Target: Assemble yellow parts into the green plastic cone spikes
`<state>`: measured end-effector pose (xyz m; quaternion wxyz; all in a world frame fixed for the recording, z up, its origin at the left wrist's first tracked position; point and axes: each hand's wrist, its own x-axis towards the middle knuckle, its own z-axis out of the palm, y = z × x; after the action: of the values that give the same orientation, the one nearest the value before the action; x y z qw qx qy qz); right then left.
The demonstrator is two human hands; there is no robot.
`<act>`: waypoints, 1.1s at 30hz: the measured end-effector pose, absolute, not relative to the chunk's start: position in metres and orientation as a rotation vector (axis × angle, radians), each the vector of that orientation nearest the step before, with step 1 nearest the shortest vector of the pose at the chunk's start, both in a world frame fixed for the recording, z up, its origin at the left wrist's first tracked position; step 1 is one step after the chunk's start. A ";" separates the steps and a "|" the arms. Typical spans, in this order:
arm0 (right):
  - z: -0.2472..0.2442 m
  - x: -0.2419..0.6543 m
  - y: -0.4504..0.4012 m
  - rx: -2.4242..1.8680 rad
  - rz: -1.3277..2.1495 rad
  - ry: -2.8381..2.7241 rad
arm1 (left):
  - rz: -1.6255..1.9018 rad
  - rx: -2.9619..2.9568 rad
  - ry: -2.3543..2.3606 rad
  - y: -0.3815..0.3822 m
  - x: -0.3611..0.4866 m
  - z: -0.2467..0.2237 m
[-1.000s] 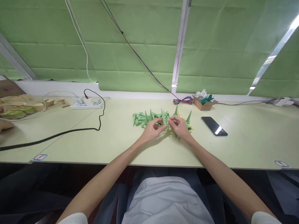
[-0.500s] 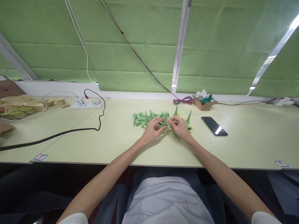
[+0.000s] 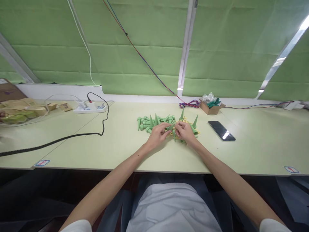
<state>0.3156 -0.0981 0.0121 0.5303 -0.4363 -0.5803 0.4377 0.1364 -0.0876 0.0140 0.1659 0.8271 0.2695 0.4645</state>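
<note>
The green cone (image 3: pixel 171 127) now tips toward the right hand (image 3: pixel 183 131); the left hand's (image 3: pixel 157 133) grip is closed on it, but the right grip's state is unclear.

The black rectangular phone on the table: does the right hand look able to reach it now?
Probably yes. The black rectangular phone lies uncovered, just beyond some green plastic cones beside the right hand. The hand could pass around them, though it looks busy at a held cone.

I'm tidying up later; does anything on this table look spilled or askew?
Small yellow pieces lie strewn among the jumbled green cones by the right hand. They look spilled, though that may be intended. No damage is visible.
</note>
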 end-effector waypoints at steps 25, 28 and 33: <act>0.013 0.315 -0.101 -1.029 0.773 -1.678 | 1.409 2.456 0.789 -0.086 0.135 0.012; 0.015 0.315 -0.102 -1.026 0.666 -1.730 | 1.397 2.377 0.832 -0.087 0.135 0.012; 0.018 0.314 -0.107 -1.022 0.551 -1.771 | 1.318 2.142 0.923 -0.093 0.137 0.017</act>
<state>0.3144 -0.1072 0.0183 0.4897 -0.4209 -0.7291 0.2270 0.1372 -0.0934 0.0172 0.2293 0.7783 0.3355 0.4788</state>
